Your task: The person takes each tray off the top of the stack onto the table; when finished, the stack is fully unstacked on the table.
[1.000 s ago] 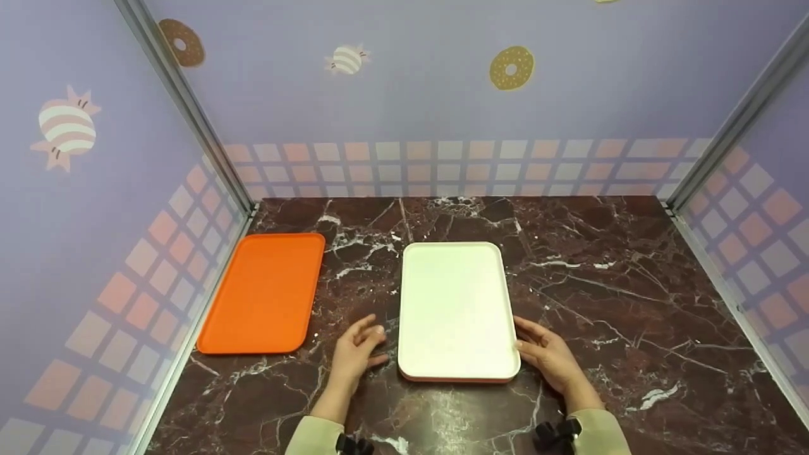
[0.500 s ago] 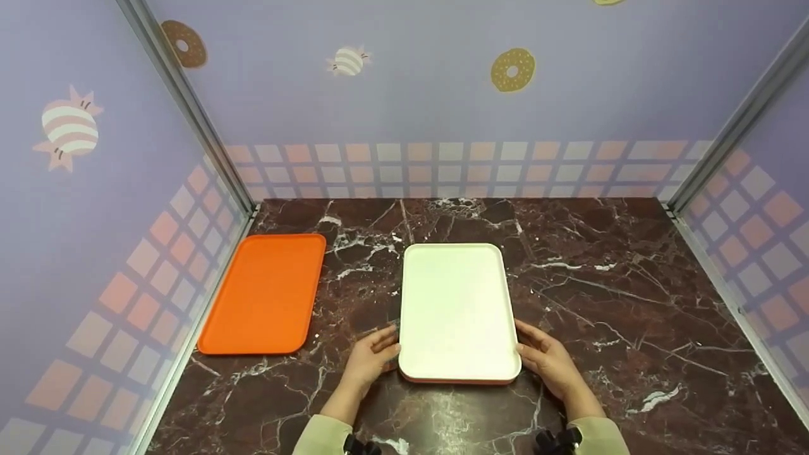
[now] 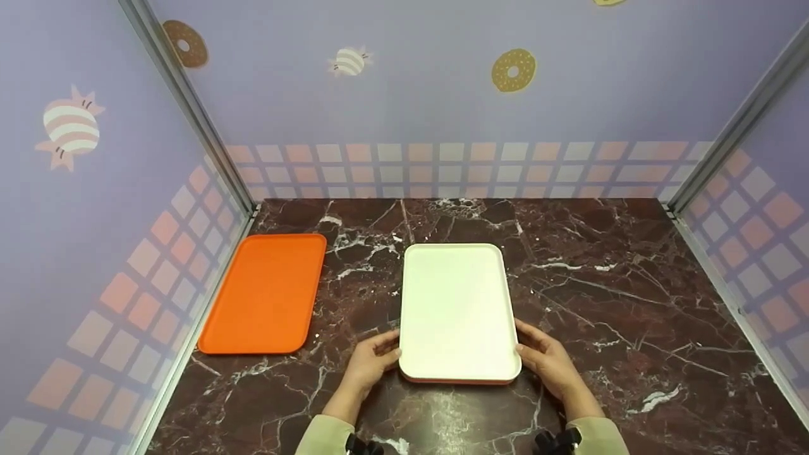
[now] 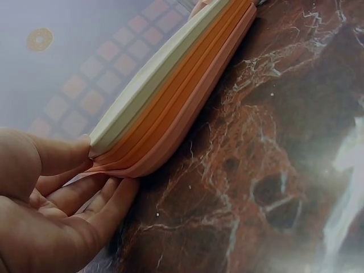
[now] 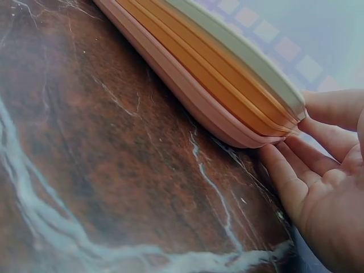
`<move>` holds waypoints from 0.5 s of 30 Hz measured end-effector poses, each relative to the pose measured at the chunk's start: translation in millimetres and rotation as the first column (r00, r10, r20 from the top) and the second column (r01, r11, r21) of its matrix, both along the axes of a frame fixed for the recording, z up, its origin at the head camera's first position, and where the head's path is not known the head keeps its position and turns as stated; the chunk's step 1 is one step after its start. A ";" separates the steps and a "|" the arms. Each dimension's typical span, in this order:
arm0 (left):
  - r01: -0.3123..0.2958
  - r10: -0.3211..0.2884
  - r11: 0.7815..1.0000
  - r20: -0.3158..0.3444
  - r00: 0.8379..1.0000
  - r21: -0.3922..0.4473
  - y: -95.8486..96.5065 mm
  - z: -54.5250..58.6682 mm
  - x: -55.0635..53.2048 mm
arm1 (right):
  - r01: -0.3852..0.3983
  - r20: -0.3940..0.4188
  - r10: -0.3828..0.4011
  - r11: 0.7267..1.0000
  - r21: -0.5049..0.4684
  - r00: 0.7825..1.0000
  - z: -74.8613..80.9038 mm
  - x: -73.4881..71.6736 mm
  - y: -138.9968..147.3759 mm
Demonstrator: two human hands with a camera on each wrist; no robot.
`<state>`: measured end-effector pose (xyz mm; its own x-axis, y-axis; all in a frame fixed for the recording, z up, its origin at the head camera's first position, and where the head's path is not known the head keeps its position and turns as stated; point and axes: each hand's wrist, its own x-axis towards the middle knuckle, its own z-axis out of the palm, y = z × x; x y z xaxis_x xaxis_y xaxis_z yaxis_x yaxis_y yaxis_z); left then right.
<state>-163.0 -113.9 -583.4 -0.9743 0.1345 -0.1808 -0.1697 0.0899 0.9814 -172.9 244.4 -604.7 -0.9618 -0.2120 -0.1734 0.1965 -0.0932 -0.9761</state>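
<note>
A stack of rectangular trays with rounded corners lies in the middle of the head view. A white tray (image 3: 458, 309) tops it; in the wrist views, orange trays (image 4: 165, 108) sit beneath the white, and a pink tray (image 5: 222, 128) is lowest. My left hand (image 3: 368, 365) touches the stack's left side near its front corner, thumb at the white edge and fingertips against the lower trays. Mirroring it, my right hand (image 3: 548, 363) touches the right side with thumb and extended fingertips. The far ends of the stack are cut off in the wrist views.
A separate orange tray (image 3: 265, 294) lies to the left, beside the left wall panel (image 3: 126, 253). Dark red marbled tabletop (image 3: 619, 303) extends right of the stack to the right panel. A patterned back wall (image 3: 411, 95) bounds the far edge.
My left hand has moved right and come to touch the stack's left side; it was apart from it a second ago. The right hand and the trays have stayed nearly still.
</note>
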 end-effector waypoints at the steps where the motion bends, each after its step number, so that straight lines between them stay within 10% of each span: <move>1: -0.002 0.002 1.000 -0.005 1.000 -0.002 0.7 -0.3 -0.5 | -0.001 -0.001 0.001 1.000 0.000 1.000 0.3 -0.3 0.3; 15: -0.018 0.018 1.000 -0.012 1.000 -0.012 16.5 -3.3 -15.4 | 0.053 0.012 -0.053 0.999 0.008 0.999 0.5 -13.1 10.5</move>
<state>-178.4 -97.4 -586.7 -0.9786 0.1148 -0.1709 -0.1600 0.0983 0.9822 -186.0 255.0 -604.2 -0.9695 -0.1591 -0.1865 0.2032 -0.0959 -0.9744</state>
